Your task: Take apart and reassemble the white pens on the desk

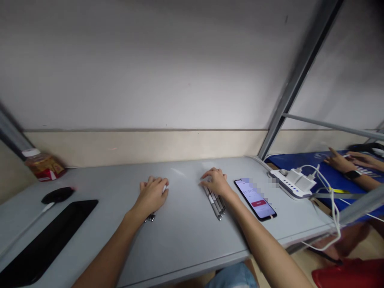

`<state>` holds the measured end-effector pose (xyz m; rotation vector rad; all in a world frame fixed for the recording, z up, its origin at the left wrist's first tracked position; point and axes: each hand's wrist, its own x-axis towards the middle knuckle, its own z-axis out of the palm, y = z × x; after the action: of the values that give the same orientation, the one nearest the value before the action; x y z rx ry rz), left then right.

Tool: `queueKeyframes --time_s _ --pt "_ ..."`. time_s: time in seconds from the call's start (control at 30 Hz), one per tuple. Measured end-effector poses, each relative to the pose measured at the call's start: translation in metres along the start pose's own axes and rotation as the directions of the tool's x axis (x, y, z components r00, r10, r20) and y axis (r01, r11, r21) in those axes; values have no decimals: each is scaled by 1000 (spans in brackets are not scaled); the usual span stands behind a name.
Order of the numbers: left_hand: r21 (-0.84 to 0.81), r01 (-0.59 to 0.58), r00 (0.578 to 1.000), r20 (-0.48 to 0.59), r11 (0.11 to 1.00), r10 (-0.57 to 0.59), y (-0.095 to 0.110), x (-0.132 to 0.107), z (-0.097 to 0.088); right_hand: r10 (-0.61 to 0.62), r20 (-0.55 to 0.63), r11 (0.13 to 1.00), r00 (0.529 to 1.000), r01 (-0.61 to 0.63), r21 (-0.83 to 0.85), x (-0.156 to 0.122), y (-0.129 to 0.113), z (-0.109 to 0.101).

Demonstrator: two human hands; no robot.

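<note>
My left hand (153, 193) rests on the table left of centre, its fingers curled down over several pens (151, 218). Only the pens' metal tips stick out below the palm, and a whitish pen part (165, 187) shows between thumb and forefinger. To the right, my right hand (215, 183) arches above the upper ends of a second bunch of grey-and-white pens (216, 206) lying side by side. Its thumb and forefinger are bent with a small gap between them, and nothing shows in that gap. The other fingers partly hide the pens.
A lit phone (255, 200) lies right of the pens, near a power strip (291, 184) with chargers and white cables. On the left are a black mouse (58, 195), a black tablet-like slab (49, 242) and a bottle (45, 165). Another person's hands (339, 161) are over a blue surface.
</note>
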<state>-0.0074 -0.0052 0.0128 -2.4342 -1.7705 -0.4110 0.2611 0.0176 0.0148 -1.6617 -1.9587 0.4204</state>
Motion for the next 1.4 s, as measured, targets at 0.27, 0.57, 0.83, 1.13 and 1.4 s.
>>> queueKeyframes --time_s 0.27,0.57,0.83,1.13,1.4 --pt "-122 11 999 37 992 -7 17 0 -3 -110 -106 992 988 116 52 -2 -6 2" --pt "-641 -48 996 23 766 82 41 2 -1 -567 58 798 822 531 286 -18 -30 12" --pt "-734 -81 989 23 674 144 51 -3 -4 -250 90 797 964 153 584 -7 -20 6" --pt "-400 -175 982 -134 900 132 41 -1 0 -168 314 693 934 -115 712 -8 -17 1" --pt "-333 -176 980 -143 926 135 30 3 7 -200 358 724 912 -109 682 -9 -20 6"
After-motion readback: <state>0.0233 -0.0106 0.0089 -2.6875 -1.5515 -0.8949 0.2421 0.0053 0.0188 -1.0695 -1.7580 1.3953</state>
